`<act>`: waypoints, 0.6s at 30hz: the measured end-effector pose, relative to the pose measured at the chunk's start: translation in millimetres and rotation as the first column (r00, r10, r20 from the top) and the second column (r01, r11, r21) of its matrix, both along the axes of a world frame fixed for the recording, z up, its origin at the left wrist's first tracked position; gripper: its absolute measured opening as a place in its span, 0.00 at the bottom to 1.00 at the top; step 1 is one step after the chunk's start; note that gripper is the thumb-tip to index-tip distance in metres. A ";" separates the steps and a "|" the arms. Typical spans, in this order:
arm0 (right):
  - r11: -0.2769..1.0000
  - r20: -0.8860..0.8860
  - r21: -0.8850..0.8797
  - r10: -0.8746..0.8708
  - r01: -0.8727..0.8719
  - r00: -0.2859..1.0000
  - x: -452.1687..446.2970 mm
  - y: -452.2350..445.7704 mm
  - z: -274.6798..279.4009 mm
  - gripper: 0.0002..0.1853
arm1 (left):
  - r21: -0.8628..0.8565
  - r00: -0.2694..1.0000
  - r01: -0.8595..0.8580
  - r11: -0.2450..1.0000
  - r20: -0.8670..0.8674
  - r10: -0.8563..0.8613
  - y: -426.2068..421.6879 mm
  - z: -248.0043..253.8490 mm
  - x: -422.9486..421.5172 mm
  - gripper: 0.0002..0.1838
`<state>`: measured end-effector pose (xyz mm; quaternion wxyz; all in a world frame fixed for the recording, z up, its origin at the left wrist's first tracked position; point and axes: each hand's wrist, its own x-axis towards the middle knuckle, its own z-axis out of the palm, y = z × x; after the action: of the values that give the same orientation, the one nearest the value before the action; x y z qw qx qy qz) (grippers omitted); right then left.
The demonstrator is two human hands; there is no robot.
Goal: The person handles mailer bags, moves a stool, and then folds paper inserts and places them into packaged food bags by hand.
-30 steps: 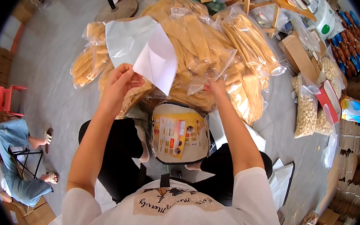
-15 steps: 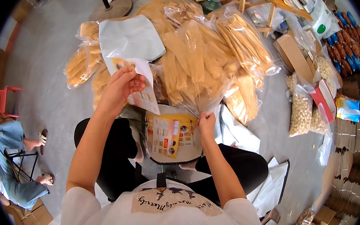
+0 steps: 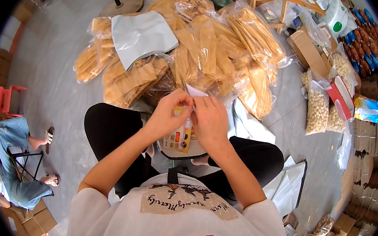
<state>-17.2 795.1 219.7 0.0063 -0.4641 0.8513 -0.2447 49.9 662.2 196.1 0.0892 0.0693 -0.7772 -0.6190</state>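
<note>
Head view: the left hand (image 3: 169,112) and right hand (image 3: 210,119) meet, fingers bent inward, above a stool (image 3: 180,154) (what each one grips is hidden, so I cannot tell). A white paper (image 3: 196,91) pokes out just beyond both hands' fingertips, near clear bags of yellow sticks (image 3: 208,51). Printed sheets (image 3: 178,139) lie on the stool, below the hands.

– What can be counted in the middle?
– A left hand (image 3: 167,111), a right hand (image 3: 210,119) and one white sheet (image 3: 196,91) are seen.
– And at the left?
– One red chair (image 3: 2,100), one seated person (image 3: 29,189) and two sandals (image 3: 50,135) are counted.
– The bags of yellow strips (image 3: 254,33)?
– Several are seen, too overlapped to be numbered.
</note>
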 end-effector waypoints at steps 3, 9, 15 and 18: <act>1.000 0.021 0.017 -0.012 0.012 1.000 -7.7 8.2 0.9 0.15 | -0.111 0.967 0.184 0.977 -0.156 -0.200 -18.2 16.1 3.6 0.04; 0.908 0.438 -0.243 0.416 -0.340 0.797 -33.4 7.1 20.7 0.05 | 0.445 0.985 0.174 0.879 -0.077 -0.155 -60.5 -6.8 9.5 0.22; 0.944 0.744 -0.322 0.296 -0.066 0.598 -59.4 -35.2 16.3 0.07 | 0.803 0.994 -0.060 0.593 0.101 -0.037 -68.7 -48.0 -8.0 0.23; 0.920 0.740 -0.392 0.333 -0.028 0.585 -78.0 -60.1 -0.6 0.07 | 0.781 0.993 -0.105 0.616 0.120 0.018 -87.1 -52.7 -27.9 0.23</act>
<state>-95.2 735.0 219.1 0.3289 -0.3859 0.6507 -0.5653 22.0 575.1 143.4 0.0320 0.1588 -0.4293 -0.8885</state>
